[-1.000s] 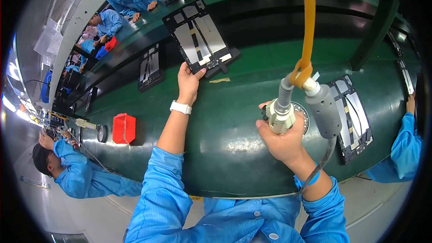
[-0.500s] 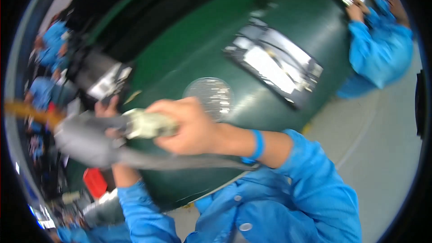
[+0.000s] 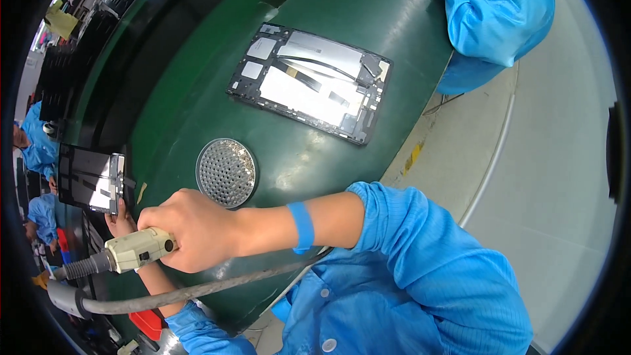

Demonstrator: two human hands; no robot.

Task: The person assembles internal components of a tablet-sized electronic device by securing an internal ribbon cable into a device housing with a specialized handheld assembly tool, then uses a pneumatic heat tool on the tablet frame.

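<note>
My right hand (image 3: pixel 190 230) is closed round the beige handle of a corded hand tool (image 3: pixel 139 248) with a grey ribbed neck; I cannot make out its exact kind. A thick grey cable sweeps from it past my right wrist, which wears a blue band. Partly hidden behind the tool, my left hand (image 3: pixel 119 225) grips the lower edge of an opened tablet housing (image 3: pixel 92 177), tilted up at the far left. Another opened tablet housing (image 3: pixel 312 82), black-framed with silvery insides and a black cable, lies on the green table, touched by neither hand.
A round metal dish (image 3: pixel 227 172) with a perforated face and small bits along its rim sits on the green table (image 3: pixel 296 171). At the upper right a person in blue (image 3: pixel 496 16) works at the table edge. A red container (image 3: pixel 146 323) stands lower left.
The view has swung, so the table housing and dish sit further left. My right hand and the tool have shifted left and down in the picture. My left hand's hold on the tablet housing now shows clearly.
</note>
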